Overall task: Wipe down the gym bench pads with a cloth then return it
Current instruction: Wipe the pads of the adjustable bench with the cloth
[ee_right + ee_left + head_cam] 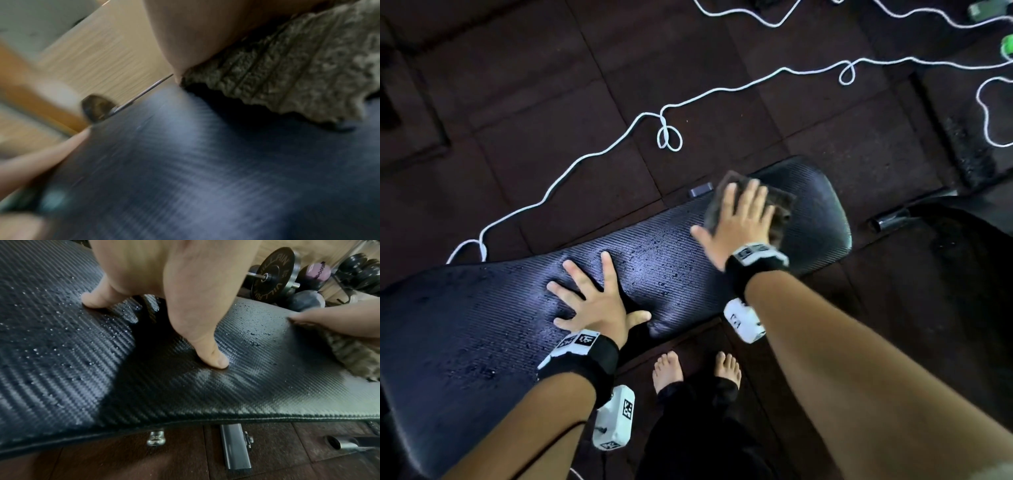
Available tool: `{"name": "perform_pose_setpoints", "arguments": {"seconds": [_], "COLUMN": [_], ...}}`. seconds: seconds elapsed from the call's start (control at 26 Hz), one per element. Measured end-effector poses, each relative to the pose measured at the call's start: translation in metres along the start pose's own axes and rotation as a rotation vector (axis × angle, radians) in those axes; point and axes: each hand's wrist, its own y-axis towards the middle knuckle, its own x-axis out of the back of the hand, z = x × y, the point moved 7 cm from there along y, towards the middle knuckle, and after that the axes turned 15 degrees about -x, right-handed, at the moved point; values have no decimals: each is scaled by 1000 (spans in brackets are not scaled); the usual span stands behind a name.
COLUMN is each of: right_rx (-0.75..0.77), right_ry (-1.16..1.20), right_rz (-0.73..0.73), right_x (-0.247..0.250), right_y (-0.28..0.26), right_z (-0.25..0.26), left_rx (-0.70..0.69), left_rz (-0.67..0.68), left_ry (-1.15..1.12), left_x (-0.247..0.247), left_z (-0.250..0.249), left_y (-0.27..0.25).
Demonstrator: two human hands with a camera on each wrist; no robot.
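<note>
A long black textured bench pad [671, 253] runs across the head view, speckled with droplets around the middle. My left hand [592, 301] lies flat on it with fingers spread, pressing dents into the padding [144, 369]. My right hand [743, 219] presses flat, fingers straight, on a grey-brown ribbed cloth [780, 209] near the pad's right end. The right wrist view is blurred; there the cloth [298, 73] lies under my palm on the pad [185, 178]. The cloth [349, 356] also shows at the right edge of the left wrist view.
White cord [667, 137] snakes over the dark rubber floor tiles beyond the bench. A metal tube [887, 219] of the frame sticks out at the right. My bare feet [667, 370] stand in front. A barbell plate [271, 272] and weights sit behind the bench.
</note>
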Motion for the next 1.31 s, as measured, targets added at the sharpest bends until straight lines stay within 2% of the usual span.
{"name": "perform_pose_setpoints", "arguments": {"seconds": [0.08, 0.15, 0.19, 0.23, 0.35, 0.46, 0.5, 0.54, 0.61, 0.69, 0.77, 0.85, 0.88, 0.96, 1.0, 1.08, 1.15, 1.19, 1.23, 1.31], "right_rx": [271, 491, 556, 555, 347, 189, 192, 258, 494, 653, 589, 384, 304, 219, 234, 420, 608, 648, 633, 461], "right_ry": [-118, -183, -173, -136, -27, 48, 49, 14, -104, -179, -101, -4, 16, 38, 26, -47, -136, -141, -122, -51], "right_rz": [8, 21, 12, 3, -82, -83, -87, -80, -73, -91, -111, -116, -110, -115, -118, -91, -85, -94, -91, -91], "right_x": [-19, -34, -33, -29, -7, -6, -9, -15, -34, -37, -23, -6, -2, -4, -8, -23, -28, -23, -17, -2], "right_y": [-50, -80, -75, -61, -5, 1, -14, -33, -72, -77, -42, -3, 7, 0, -14, -49, -65, -58, -42, -5], "right_z": [49, 52, 41, 23, -27, -5, 16, 41, 77, 72, 38, -3, -11, 8, 28, 70, 80, 72, 57, 18], "left_rx": [4, 2, 1, -2, -10, -12, -15, -18, -11, -6, -12, -19, -23, -19, -23, -27, -24, -27, -28, -37], "left_rz": [-9, -12, -19, -22, -18, -20, -24, -29, -32, -28, -29, -34, -39, -43, -47, -51, -61, -63, -65, -70], "left_ry": [-22, -36, -40, -44, -43, -50, -54, -53, -60, -58, -61, -56, -54, -70, -72, -78, -74, -74, -79, -69], "left_x": [1, 1, 1, 1, -2, -3, -4, -4, -2, -2, -3, -4, -4, -5, -4, -5, -3, -3, -3, -4], "left_z": [1, -1, 0, 1, 3, 4, 4, 4, 5, 5, 6, 6, 6, 6, 6, 6, 7, 7, 7, 7], "left_y": [1, 0, 0, 1, 1, 3, 3, 4, 3, 1, 1, 2, 2, 1, 1, 1, 0, -1, -1, 0]}}
